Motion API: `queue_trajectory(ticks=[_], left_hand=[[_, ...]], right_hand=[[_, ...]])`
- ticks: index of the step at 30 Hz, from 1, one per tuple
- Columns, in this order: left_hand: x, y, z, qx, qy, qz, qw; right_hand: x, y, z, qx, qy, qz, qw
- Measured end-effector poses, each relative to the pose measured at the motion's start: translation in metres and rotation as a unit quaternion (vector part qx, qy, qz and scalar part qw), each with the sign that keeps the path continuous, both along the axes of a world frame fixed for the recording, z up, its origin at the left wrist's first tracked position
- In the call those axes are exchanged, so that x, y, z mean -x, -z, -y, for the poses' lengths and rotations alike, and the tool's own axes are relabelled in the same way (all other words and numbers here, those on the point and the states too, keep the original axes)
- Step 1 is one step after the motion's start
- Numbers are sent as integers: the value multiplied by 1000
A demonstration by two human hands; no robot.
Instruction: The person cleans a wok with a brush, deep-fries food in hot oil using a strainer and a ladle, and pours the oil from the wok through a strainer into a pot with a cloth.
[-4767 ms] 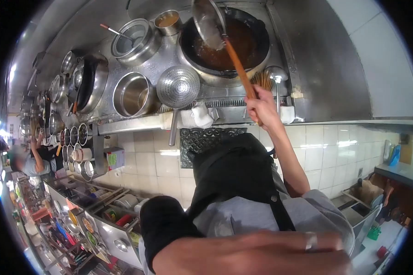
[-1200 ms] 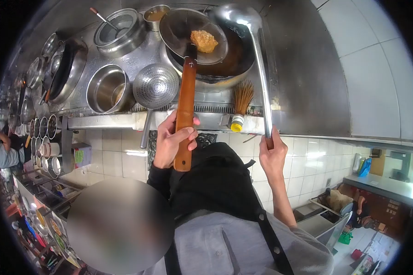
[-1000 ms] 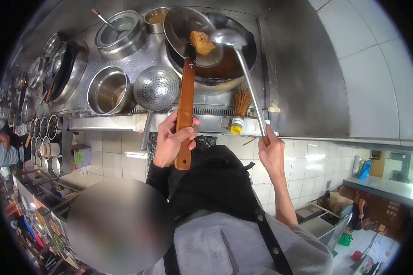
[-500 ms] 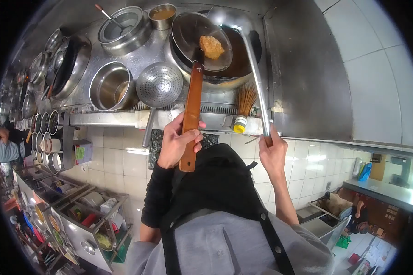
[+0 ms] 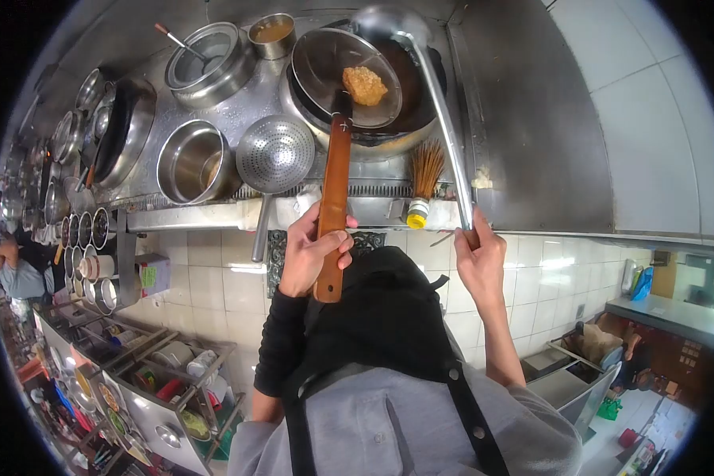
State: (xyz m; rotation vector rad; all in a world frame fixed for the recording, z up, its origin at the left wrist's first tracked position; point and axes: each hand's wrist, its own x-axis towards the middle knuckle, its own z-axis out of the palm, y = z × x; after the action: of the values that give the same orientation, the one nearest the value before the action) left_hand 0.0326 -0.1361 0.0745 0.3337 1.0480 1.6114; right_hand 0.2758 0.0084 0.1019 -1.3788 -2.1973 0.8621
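Note:
My left hand (image 5: 309, 252) is wrapped round the wooden handle of a strainer (image 5: 319, 67). One golden-brown fried piece of food (image 5: 365, 85) lies in the strainer, which is over the dark wok (image 5: 424, 87). Closed on the end of a long-handled ladle (image 5: 443, 119) is my right hand (image 5: 481, 258). The ladle's bowl hangs past the far side of the strainer, at the wok's far edge. What else the wok holds is mostly hidden by the strainer.
A perforated skimmer (image 5: 275, 153) and a steel pot (image 5: 194, 163) stand left of the wok. Behind them are a lidded pot (image 5: 206, 63) and a small pot of brownish liquid (image 5: 272, 36). A bamboo brush (image 5: 425, 178) sits at the stove's front. Another person (image 5: 24, 274) is at far left.
My view has shifted slightly. Both hands keep their grips, and the strainer with the fried piece stays over the wok. The ladle's bowl has moved slightly left and up in view.

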Motion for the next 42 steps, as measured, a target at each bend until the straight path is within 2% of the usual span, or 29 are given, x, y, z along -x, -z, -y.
queue_trajectory(ticks=[4,8,11,12,15,19,21,22,24,26,30,34,42], left_hand=[[5,-13,2,-14,6,15,1000],[9,-3,3,5,15,30,999],[7,1,1,8,15,37,999],[6,2,2,9,18,35,999],[8,-8,1,6,28,25,999],[17,-21,3,-3,42,10,999],[23,-23,-4,11,48,-19,999],[27,-20,-10,24,56,-40,997],[32,-7,-20,33,56,-37,997],[32,-1,-22,28,42,-20,999],[33,6,-21,45,26,-35,998],[36,6,-15,60,5,-40,997],[42,8,-11,52,6,-38,998]], right_hand=[[-6,22,-16,16,-55,51,997],[4,5,-17,43,1,37,998],[7,-5,-17,-10,10,-9,1000],[7,1,-20,-78,-8,-53,995],[9,-7,-29,-44,-7,-37,998],[20,9,-55,167,15,-84,982],[27,18,-67,295,15,-140,945],[35,9,-63,373,38,-248,893],[36,15,-68,471,46,-359,805],[36,38,-78,577,51,-457,675],[41,74,-66,574,45,-475,666],[41,73,-57,566,51,-481,667],[45,65,-59,538,33,-461,705]])
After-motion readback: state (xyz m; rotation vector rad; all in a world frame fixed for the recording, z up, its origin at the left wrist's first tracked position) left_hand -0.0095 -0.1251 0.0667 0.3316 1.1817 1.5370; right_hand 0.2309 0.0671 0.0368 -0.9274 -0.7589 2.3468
